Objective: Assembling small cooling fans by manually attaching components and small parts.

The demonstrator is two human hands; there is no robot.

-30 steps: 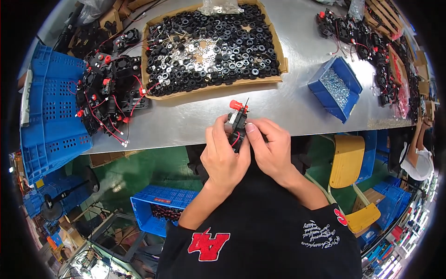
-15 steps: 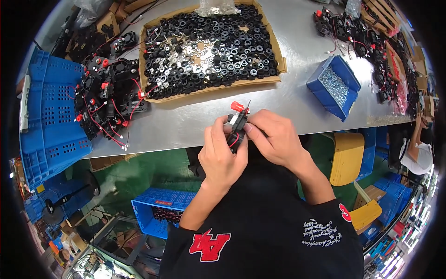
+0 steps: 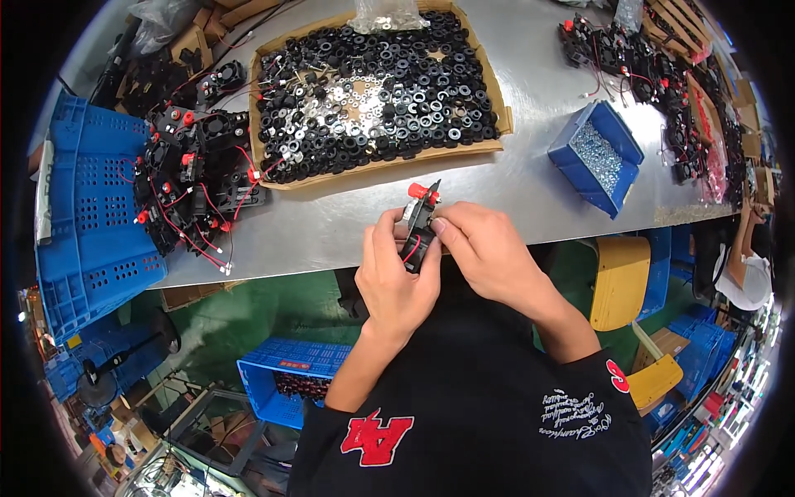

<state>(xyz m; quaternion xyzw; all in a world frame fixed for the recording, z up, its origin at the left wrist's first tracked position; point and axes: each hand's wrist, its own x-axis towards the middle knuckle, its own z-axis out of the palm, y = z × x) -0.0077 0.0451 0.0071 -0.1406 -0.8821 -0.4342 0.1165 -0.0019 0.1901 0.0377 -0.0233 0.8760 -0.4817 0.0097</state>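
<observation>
Above the table's near edge, my left hand (image 3: 394,277) is closed round a small black plastic assembly (image 3: 419,225). The assembly stands tilted, its red knob (image 3: 416,190) at the upper end and a short red wire (image 3: 411,250) low on its side. My right hand (image 3: 490,253) meets it from the right, thumb and forefinger pinched against its side. Whatever may lie between those fingertips is hidden. Beyond my hands is a shallow cardboard tray (image 3: 389,159) of black rings and metal washers. A blue bin (image 3: 598,192) of small metal parts stands to the right.
Black assemblies (image 3: 195,157) with red knobs and wires are heaped at the left, beside a blue crate (image 3: 91,199). More assemblies (image 3: 629,62) lie at the far right. Below the metal table (image 3: 323,224) are a blue crate (image 3: 257,389) and a yellow chair (image 3: 619,286). Another person (image 3: 741,265) sits far right.
The black assembly has shifted slightly left and turned a little more upright in my left hand. My right hand has moved slightly left with it, fingers still pinched.
</observation>
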